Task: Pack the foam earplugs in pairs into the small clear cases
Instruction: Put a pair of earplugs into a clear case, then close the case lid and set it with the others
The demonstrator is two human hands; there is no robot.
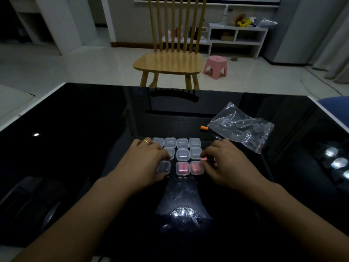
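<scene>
Loose orange earplug (pixel 204 127) lying crosswise beyond the cases (pixel 182 154), nearer right hand (pixel 222 163); fingers curled, grip unclear. Left hand (pixel 149 161) likewise unclear.

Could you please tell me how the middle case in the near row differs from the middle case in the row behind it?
The near middle case holds pink earplugs; the middle case behind it looks empty. The near one therefore reads pink, the other pale and translucent. Both are small, closed, clear cases lying flat on the black table.
</scene>
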